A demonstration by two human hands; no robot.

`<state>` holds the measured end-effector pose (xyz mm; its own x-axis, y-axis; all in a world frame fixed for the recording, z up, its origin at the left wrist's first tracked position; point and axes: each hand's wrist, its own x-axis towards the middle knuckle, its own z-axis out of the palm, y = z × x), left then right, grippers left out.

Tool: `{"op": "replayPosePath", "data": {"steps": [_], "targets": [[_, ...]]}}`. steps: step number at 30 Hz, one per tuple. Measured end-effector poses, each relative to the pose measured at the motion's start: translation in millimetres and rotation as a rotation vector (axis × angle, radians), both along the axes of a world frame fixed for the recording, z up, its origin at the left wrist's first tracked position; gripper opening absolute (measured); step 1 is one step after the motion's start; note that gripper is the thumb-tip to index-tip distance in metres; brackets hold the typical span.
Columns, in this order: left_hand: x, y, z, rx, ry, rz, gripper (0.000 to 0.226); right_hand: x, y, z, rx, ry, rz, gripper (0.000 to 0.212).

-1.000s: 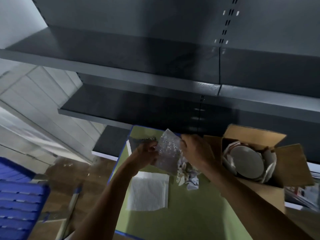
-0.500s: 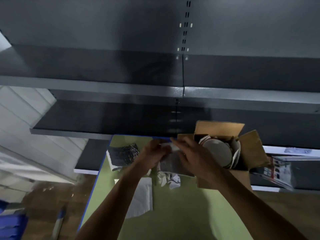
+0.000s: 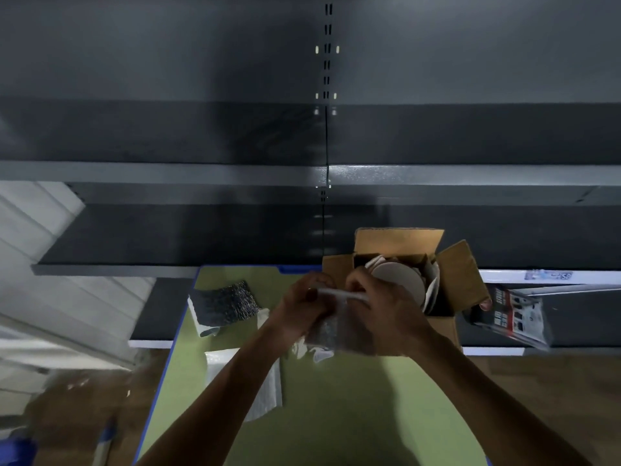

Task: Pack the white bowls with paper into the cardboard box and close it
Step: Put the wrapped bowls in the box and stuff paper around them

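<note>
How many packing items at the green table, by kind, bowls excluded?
Cardboard box: 1
Bubble wrap sheets: 2, one held, one lying
Flat white sheet: 1
Crumpled paper: 1
Total: 5

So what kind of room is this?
Probably a shop or stockroom: dark metal shelves line the wall, a boxed product lies on one, and a cardboard box sits on a green table.

Dark grey shelving (image 3: 201,237) looms in dim light — brown floor (image 3: 77,408), white panelled wall (image 3: 30,250) left.
</note>
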<state>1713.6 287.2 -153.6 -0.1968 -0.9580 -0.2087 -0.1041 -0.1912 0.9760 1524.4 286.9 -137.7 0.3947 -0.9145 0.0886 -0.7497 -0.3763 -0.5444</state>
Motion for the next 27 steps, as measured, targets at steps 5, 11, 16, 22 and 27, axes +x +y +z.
{"op": "replayPosePath", "data": {"steps": [5, 11, 16, 22, 27], "targets": [[-18.3, 0.5, 7.1, -0.078, -0.018, 0.031, 0.021, -12.9, 7.2, 9.7, 0.052, -0.114, 0.085, 0.014], [-36.2, 4.5, 9.5, 0.025, 0.010, -0.076, 0.029, -37.4, 3.6, 2.7, 0.026, -0.148, -0.030, 0.018], [-56.9, 7.4, 14.9, 0.025, 0.063, -0.092, 0.024, -58.6, -0.7, 4.1, -0.094, -0.036, -0.012, 0.019], [-81.4, -5.0, 10.9, -0.207, -0.147, -0.080, 0.019, -79.3, 2.7, 19.3, -0.008, -0.187, -0.008, 0.027], [-98.3, -14.1, 21.6, -0.198, -0.099, -0.137, 0.020, -102.4, -4.2, 25.1, 0.109, -0.209, -0.056, 0.032]]}}
